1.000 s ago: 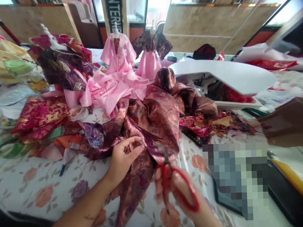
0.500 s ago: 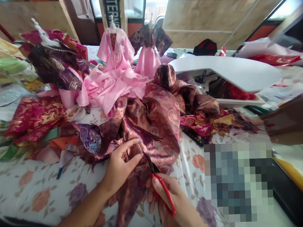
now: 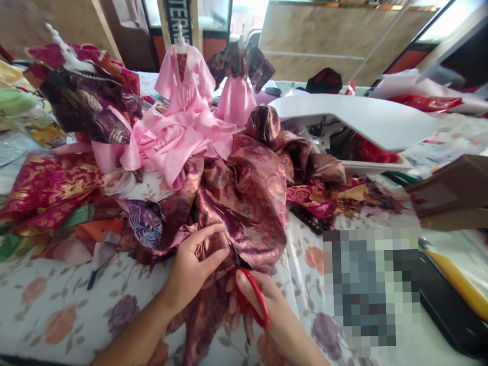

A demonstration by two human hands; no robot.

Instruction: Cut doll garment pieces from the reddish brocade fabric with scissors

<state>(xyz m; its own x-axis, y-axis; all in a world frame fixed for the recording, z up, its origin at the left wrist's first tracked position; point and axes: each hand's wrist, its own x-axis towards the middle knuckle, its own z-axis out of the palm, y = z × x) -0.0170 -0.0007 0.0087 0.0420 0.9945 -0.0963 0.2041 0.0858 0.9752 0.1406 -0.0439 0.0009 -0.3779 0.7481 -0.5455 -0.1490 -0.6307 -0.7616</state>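
A large piece of copper-brown brocade fabric [image 3: 258, 188] lies bunched in the middle of the table, with a strip hanging toward the front edge. My left hand [image 3: 196, 262] grips the cloth between thumb and fingers. Red-handled scissors [image 3: 254, 300] are in my right hand [image 3: 259, 292], their dark blades against the fabric just beside my left thumb. The blade tips are partly hidden at the cloth. A patch of purple embroidered cloth [image 3: 145, 221] shows left of my left hand.
Doll-size mannequins wear a pink gown [image 3: 184, 83], a dark top with pink skirt [image 3: 236, 87] and a purple outfit [image 3: 85, 108]. Magenta-gold brocade [image 3: 56, 187] and scraps lie left. A white box [image 3: 353, 115], cardboard box [image 3: 460, 191] and black phone-like object [image 3: 456, 303] are right.
My right hand and the scissors have moved slightly up and left, and the scissor handles have come closer together. My left hand stays on the cloth. The view has shifted a little.
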